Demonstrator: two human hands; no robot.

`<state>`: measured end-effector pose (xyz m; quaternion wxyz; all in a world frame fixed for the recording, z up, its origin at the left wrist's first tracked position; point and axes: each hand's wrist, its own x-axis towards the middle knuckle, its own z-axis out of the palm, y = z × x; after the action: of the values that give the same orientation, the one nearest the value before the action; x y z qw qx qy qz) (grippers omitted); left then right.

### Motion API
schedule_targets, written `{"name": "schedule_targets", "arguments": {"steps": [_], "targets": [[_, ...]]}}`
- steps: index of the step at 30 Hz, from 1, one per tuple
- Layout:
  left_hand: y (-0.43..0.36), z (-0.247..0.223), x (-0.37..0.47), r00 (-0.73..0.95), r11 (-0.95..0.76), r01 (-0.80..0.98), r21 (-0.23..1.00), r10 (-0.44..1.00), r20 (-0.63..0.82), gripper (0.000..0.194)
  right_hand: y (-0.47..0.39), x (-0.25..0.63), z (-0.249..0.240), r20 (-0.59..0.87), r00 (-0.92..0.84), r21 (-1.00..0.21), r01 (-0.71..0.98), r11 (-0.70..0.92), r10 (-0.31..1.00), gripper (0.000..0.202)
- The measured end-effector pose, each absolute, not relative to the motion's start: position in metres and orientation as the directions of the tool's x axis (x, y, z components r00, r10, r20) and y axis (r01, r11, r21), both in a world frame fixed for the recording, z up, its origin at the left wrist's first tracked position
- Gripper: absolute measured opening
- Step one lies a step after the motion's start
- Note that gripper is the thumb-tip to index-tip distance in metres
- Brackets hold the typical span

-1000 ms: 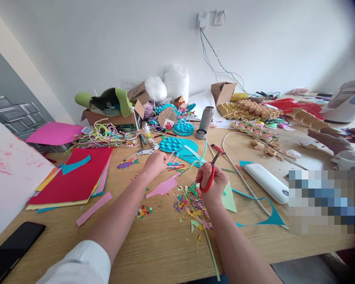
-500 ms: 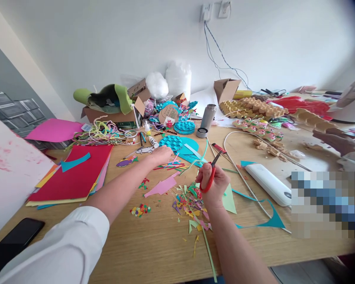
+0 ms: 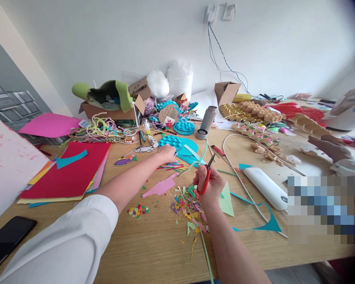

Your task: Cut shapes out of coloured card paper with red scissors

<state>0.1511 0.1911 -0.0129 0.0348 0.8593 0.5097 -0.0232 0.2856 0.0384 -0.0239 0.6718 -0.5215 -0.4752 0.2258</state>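
Note:
My right hand [image 3: 210, 183] is closed round the red handles of a pair of scissors [image 3: 208, 173], whose dark blades point up and away from me. Reaching far over the table, my left hand [image 3: 167, 153] has its fingers bent together beside a blue bumpy disc [image 3: 170, 142] and a flat blue paper circle [image 3: 189, 146]. Its fingertips are mostly hidden, so whatever they may hold cannot be made out. Thin coloured paper strips [image 3: 177, 167] lie just under it. Between my arms are a pink paper piece [image 3: 161, 186] and a heap of coloured scraps [image 3: 189, 201].
Red paper sheets [image 3: 65, 169] and a black phone [image 3: 10, 240] lie left. A grey bottle [image 3: 208, 118] stands behind my hands. To the right are a white cable [image 3: 245, 185], a white power bank [image 3: 266, 188] and egg cartons [image 3: 251, 107]. Another person's hand [image 3: 329, 148] holds carton at far right.
My left hand has shifted slightly right and forward, nearer the blue circle and strips. The scissors have turned a little more upright in my right hand. The view has shifted slightly.

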Motion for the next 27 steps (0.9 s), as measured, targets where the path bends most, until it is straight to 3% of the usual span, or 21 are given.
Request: {"name": "schedule_targets", "arguments": {"steps": [12, 18, 23, 27], "targets": [[0.200, -0.005, 0.141, 0.547, -0.552, 0.833, 0.036, 0.812, -0.206, 0.020, 0.038, 0.286, -0.024, 0.399, 0.428, -0.917, 0.184, 0.354, 0.811, 0.040], [0.188, 0.008, 0.128, 0.616, -0.627, 0.778, 0.045, 0.747, -0.250, 0.045, 0.037, 0.286, -0.021, 0.416, 0.420, -0.910, 0.199, 0.365, 0.807, 0.038], [0.173, 0.008, 0.122, 0.609, -0.627, 0.779, -0.025, 0.765, -0.212, 0.038, 0.038, 0.285, -0.023, 0.402, 0.418, -0.915, 0.181, 0.359, 0.814, 0.040], [0.156, 0.015, 0.111, 0.590, -0.585, 0.807, 0.077, 0.799, -0.114, 0.033, 0.039, 0.285, -0.023, 0.380, 0.433, -0.924, 0.144, 0.354, 0.817, 0.040]]}}
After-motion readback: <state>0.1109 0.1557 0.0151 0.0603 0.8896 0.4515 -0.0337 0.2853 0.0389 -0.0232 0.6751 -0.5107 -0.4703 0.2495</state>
